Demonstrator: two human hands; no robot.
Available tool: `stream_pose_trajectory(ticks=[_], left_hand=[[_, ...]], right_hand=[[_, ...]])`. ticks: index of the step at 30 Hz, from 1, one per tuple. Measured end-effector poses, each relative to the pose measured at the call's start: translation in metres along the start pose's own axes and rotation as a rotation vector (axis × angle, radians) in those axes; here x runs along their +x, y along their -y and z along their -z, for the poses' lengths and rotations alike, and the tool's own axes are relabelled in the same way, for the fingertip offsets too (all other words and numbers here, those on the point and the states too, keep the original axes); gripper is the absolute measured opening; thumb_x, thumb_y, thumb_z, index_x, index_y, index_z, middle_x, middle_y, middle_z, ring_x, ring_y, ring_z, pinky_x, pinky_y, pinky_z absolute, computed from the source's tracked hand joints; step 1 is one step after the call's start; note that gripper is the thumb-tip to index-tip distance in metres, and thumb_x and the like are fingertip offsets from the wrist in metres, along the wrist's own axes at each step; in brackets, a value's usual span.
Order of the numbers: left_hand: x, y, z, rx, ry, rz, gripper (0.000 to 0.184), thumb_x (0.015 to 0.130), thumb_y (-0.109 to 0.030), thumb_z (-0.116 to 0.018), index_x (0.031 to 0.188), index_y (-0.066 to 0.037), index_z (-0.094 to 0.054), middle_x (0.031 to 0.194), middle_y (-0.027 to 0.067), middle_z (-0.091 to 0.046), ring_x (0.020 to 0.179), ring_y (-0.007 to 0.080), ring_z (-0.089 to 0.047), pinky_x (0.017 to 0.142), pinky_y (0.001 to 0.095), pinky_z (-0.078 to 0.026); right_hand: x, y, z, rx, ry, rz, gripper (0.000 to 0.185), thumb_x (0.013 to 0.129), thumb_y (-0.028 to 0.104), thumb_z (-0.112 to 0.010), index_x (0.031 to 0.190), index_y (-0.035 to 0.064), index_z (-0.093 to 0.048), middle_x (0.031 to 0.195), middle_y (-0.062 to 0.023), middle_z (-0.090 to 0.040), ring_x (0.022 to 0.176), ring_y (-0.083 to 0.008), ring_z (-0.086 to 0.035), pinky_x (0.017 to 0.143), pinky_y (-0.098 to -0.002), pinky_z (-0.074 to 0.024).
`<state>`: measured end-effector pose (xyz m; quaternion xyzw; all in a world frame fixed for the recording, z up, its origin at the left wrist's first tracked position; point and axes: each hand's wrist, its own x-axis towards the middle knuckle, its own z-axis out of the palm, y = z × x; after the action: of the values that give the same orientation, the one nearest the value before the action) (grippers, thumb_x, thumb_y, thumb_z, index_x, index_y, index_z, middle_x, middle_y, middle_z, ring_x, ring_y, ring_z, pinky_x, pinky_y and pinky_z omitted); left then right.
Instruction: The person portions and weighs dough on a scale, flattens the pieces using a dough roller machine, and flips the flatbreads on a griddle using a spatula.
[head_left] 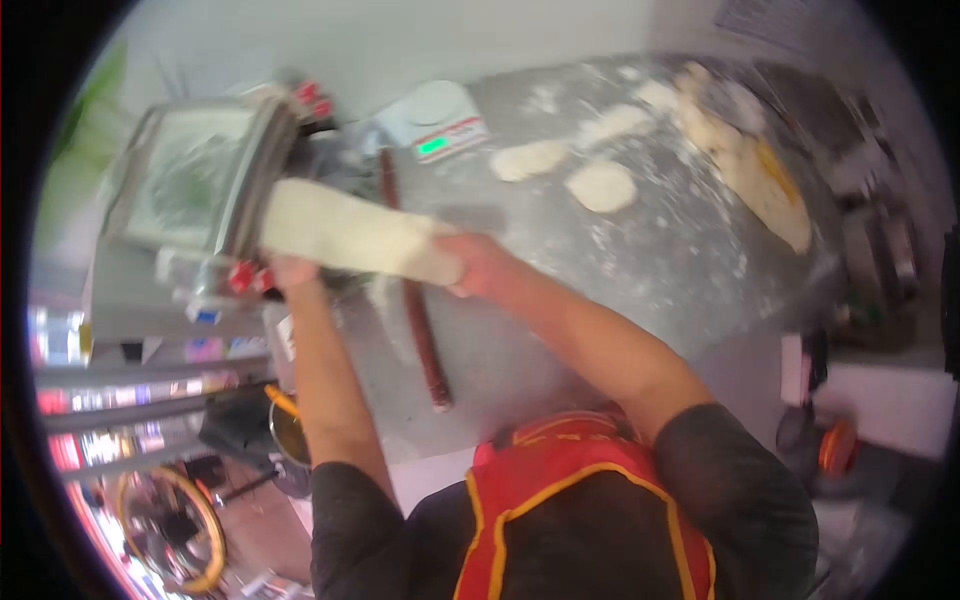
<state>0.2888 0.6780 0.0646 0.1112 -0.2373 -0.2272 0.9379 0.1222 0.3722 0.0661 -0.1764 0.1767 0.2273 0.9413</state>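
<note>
Left of the frame's centre, I see a long dough sheet [345, 228] stretching across a brown rolling pin [422, 340]. The right hand [470, 262] grips its right end; the left hand [293, 270] touches its left end, fingers hidden, so I can't tell how open.

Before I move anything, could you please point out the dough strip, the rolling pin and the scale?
Dough strip [350, 232]: head view, middle of its length.
Rolling pin [422, 335]: head view, lower shaft.
Scale [435, 106]: head view, round top.
</note>
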Motion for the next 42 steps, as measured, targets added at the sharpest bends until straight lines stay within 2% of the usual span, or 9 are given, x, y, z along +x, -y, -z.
stream_pose_trajectory(ticks=[3, 5, 9, 15, 17, 25, 27, 30, 42], left_hand=[[0.017, 0.034, -0.068, 0.357, -0.750, -0.310, 0.056, 0.094, -0.037, -0.029, 0.139, -0.005, -0.036, 0.147, 0.0114, -0.032, 0.136, 0.0308, -0.027, 0.114, 0.0480, -0.014], [-0.007, -0.001, -0.005, 0.027, 0.020, -0.006, 0.062, 0.091, -0.048, -0.037, 0.135, -0.005, -0.042, 0.144, 0.0122, -0.037, 0.134, 0.0317, -0.031, 0.112, 0.0500, -0.018], [0.011, 0.078, -0.108, 0.391, -0.814, -0.391, 0.075, 0.089, -0.062, -0.037, 0.136, -0.004, -0.040, 0.144, 0.0133, -0.037, 0.133, 0.0305, -0.033, 0.111, 0.0516, -0.018], [-0.049, 0.162, -0.085, -0.052, -0.299, 0.084, 0.055, 0.095, -0.038, -0.046, 0.137, -0.003, -0.039, 0.143, 0.0139, -0.037, 0.132, 0.0303, -0.034, 0.111, 0.0491, -0.023], [-0.062, 0.241, -0.124, 0.348, -0.840, 0.027, 0.050, 0.096, -0.030, -0.047, 0.137, -0.003, -0.038, 0.142, 0.0149, -0.039, 0.131, 0.0300, -0.035, 0.111, 0.0486, -0.025], [-0.121, 0.498, -0.124, -0.219, -0.993, 0.635, 0.038, 0.094, -0.013, -0.051, 0.130, -0.003, -0.044, 0.136, 0.0122, -0.045, 0.121, 0.0266, -0.048, 0.103, 0.0396, -0.040], [-0.127, 0.539, -0.117, 0.653, -0.511, 0.908, 0.037, 0.093, -0.011, -0.052, 0.128, -0.003, -0.045, 0.133, 0.0110, -0.048, 0.118, 0.0256, -0.050, 0.100, 0.0378, -0.042], [-0.114, 0.585, -0.136, 0.326, -0.785, 0.865, 0.035, 0.092, -0.009, -0.053, 0.126, -0.005, -0.047, 0.127, 0.0089, -0.051, 0.113, 0.0233, -0.053, 0.095, 0.0349, -0.045], [-0.191, 0.377, -0.153, 0.738, -1.198, 0.636, 0.025, 0.086, -0.011, -0.062, 0.110, -0.006, -0.056, 0.096, 0.0087, -0.061, 0.090, 0.0170, -0.059, 0.071, 0.0280, -0.049]], right_hand=[[0.004, -0.010, 0.021, 0.055, 0.055, 0.051, 0.038, 0.089, 0.009, -0.053, 0.126, 0.0025, -0.045, 0.121, -0.0140, -0.054, 0.110, -0.0272, -0.056, 0.093, -0.0440, -0.0472], [-0.014, -0.003, 0.016, 0.027, -0.016, 0.051, 0.039, 0.089, 0.007, -0.053, 0.127, 0.0030, -0.045, 0.122, -0.0140, -0.053, 0.110, -0.0275, -0.056, 0.092, -0.0443, -0.0477], [-0.053, 0.019, 0.027, -0.045, 0.017, 0.094, 0.038, 0.087, 0.005, -0.055, 0.124, 0.0022, -0.049, 0.118, -0.0135, -0.056, 0.103, -0.0264, -0.059, 0.086, -0.0436, -0.0511], [-0.140, 0.081, 0.114, -0.203, 0.188, 0.018, 0.047, 0.084, 0.010, -0.060, 0.128, -0.0010, -0.047, 0.125, -0.0131, -0.053, 0.110, -0.0200, -0.056, 0.093, -0.0338, -0.0471], [-0.194, 0.114, 0.151, -0.460, 0.000, 0.084, 0.046, 0.084, 0.012, -0.062, 0.126, 0.0000, -0.050, 0.125, -0.0120, -0.054, 0.110, -0.0187, -0.056, 0.094, -0.0326, -0.0452], [-0.386, 0.243, 0.292, -0.937, -0.756, 0.234, 0.039, 0.083, 0.013, -0.060, 0.121, 0.0049, -0.057, 0.113, -0.0087, -0.062, 0.103, -0.0195, -0.058, 0.092, -0.0317, -0.0434], [-0.409, 0.261, 0.318, -1.320, -1.120, 0.356, 0.045, 0.085, 0.017, -0.058, 0.129, 0.0059, -0.050, 0.121, -0.0144, -0.057, 0.110, -0.0254, -0.055, 0.096, -0.0358, -0.0408], [-0.415, 0.258, 0.348, -2.014, -1.434, 0.562, 0.050, 0.089, 0.022, -0.054, 0.135, 0.0072, -0.042, 0.131, -0.0205, -0.048, 0.120, -0.0332, -0.046, 0.101, -0.0451, -0.0346], [-0.289, 0.156, 0.238, -2.235, -0.823, 0.753, 0.058, 0.083, 0.032, -0.061, 0.133, 0.0077, -0.043, 0.132, -0.0213, -0.044, 0.123, -0.0405, -0.038, 0.100, -0.0551, -0.0283]])
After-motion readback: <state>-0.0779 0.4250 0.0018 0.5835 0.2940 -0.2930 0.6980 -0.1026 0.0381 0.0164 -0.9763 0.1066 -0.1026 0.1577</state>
